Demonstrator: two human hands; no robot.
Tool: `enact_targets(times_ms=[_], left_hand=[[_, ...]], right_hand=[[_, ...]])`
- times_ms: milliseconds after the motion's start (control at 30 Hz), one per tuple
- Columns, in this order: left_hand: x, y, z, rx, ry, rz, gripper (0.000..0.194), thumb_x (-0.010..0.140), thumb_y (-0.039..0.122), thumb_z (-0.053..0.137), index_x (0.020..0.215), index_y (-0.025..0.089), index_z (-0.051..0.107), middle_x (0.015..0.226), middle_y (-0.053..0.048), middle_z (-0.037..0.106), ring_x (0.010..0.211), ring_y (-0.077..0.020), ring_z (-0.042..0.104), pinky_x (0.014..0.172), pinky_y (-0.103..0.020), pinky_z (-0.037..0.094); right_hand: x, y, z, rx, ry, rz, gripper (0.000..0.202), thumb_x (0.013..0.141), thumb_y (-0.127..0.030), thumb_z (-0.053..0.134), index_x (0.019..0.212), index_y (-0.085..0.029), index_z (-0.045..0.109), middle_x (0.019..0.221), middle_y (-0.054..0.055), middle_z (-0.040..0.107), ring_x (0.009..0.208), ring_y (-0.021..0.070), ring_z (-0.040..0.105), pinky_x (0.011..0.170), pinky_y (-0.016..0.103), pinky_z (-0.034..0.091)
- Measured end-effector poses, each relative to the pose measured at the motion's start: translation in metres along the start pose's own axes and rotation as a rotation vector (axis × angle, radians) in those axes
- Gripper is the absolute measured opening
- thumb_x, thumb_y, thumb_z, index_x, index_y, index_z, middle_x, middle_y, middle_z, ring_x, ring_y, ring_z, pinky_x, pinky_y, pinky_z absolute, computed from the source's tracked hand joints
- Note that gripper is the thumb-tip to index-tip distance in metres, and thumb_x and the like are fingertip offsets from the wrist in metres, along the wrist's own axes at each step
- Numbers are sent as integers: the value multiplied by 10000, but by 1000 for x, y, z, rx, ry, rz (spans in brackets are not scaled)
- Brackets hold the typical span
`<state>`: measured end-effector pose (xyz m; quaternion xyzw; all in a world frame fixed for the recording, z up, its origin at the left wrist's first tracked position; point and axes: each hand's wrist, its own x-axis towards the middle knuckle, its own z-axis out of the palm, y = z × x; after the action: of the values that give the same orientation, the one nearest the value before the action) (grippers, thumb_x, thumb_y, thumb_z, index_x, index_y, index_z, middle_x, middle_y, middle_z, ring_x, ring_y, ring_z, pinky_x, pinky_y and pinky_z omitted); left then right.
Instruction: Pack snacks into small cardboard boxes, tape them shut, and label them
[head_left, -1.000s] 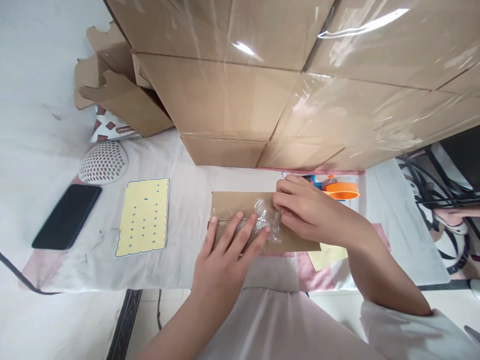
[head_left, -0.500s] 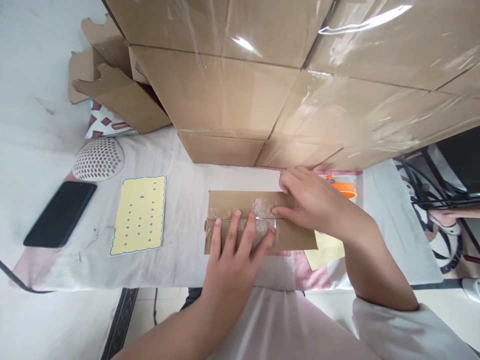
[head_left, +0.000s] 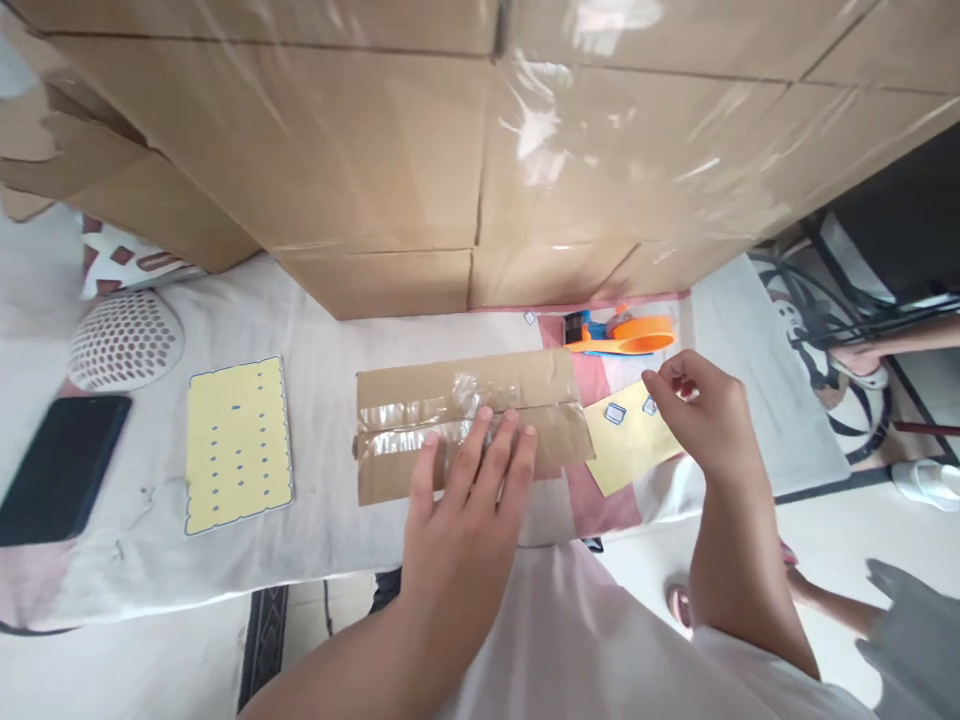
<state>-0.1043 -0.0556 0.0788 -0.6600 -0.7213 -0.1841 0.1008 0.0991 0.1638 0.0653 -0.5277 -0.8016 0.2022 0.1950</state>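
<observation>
Lying lengthwise along the counter's front edge, the box sits under the left hand, grip spread flat, the right hand curled beyond the box's right end, its grip unclear.

A wall of brown cardboard cartons under shiny clear film barred the far side, while a strip of white cloth left a hand passage between the yellow blue-edged card and the small taped brown cardboard box. The bare left hand blocked the box's near middle; an orange-and-blue tape dispenser narrowed the gap between the box's far right corner and the cartons.
</observation>
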Motion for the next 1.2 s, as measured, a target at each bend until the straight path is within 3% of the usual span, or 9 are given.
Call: enact_targets(times_ms=[100, 200, 267, 367, 433, 533, 733, 1000, 1200], left_hand=[[0, 15, 6, -170, 172, 109, 262, 965, 176, 632, 1218, 194, 699, 1289, -78, 756, 1274, -252, 678, 1231, -444, 302], [-7, 44, 33, -450, 217, 373, 146, 942, 146, 643, 1020, 250, 709, 974, -8, 799, 1004, -183, 752, 921, -332, 503], [-9, 64, 59, -530, 67, 426, 153, 943, 127, 625, 1037, 227, 692, 986, -24, 790, 958, -183, 751, 824, -317, 520], [-3, 86, 97, -429, -192, 371, 287, 997, 207, 559, 1268, 152, 635, 1377, -128, 693, 1278, -248, 654, 990, -377, 518], [8, 91, 116, -328, -314, 312, 419, 1027, 282, 508, 1412, 123, 557, 1557, -150, 553, 1432, -275, 529, 1084, -416, 481], [25, 92, 132, -245, -406, 200, 507, 1029, 340, 502, 1477, 101, 505, 1597, -161, 503, 1421, -294, 520, 1089, -447, 478], [35, 91, 140, -221, -416, 174, 526, 1015, 398, 543, 1469, 135, 514, 1570, -133, 536, 1357, -305, 537, 1070, -471, 485], [27, 92, 136, -217, -414, 154, 486, 1019, 388, 550, 1442, 150, 528, 1554, -131, 554, 1347, -321, 551, 1061, -491, 487], [29, 91, 138, -373, -375, 66, 584, 995, 376, 605, 1501, 147, 425, 1469, -159, 613, 1323, -313, 582, 1051, -476, 503]], right_hand=[[-20, 42, 3, -74, -122, 111, 226, 886, -415, 651, 1014, -231, 679, 1023, 89, 694, 963, 278, 618, 749, 396, 469], [-35, 65, 10, -39, -192, 93, 325, 919, -411, 609, 1165, -216, 692, 1190, 131, 677, 1082, 311, 607, 790, 429, 502], [-41, 71, 16, 10, -195, 77, 296, 931, -373, 595, 1154, -207, 698, 1152, 130, 684, 1055, 300, 617, 809, 441, 509], [-44, 72, 24, 73, -177, 37, 236, 935, -306, 580, 1102, -199, 707, 1065, 115, 698, 1001, 280, 630, 834, 443, 506], [-44, 73, 30, 101, -169, 17, 211, 941, -270, 554, 1065, -196, 708, 1017, 104, 706, 962, 267, 636, 842, 432, 504], [-41, 73, 39, 99, -158, 19, 177, 940, -234, 535, 1007, -188, 692, 993, 108, 716, 982, 272, 637, 887, 426, 494], [-33, 70, 48, 58, -150, 112, 143, 905, -224, 605, 1029, -167, 646, 912, 101, 682, 924, 283, 616, 828, 409, 479], [-25, 65, 52, 94, -171, 40, 113, 917, -133, 535, 832, -187, 587, 888, 111, 664, 919, 273, 589, 834, 398, 464], [-38, 63, 44, 490, -145, 93, 84, 906, -183, 564, 825, -198, 585, 798, 32, 631, 737, 175, 547, 686, 313, 424]])
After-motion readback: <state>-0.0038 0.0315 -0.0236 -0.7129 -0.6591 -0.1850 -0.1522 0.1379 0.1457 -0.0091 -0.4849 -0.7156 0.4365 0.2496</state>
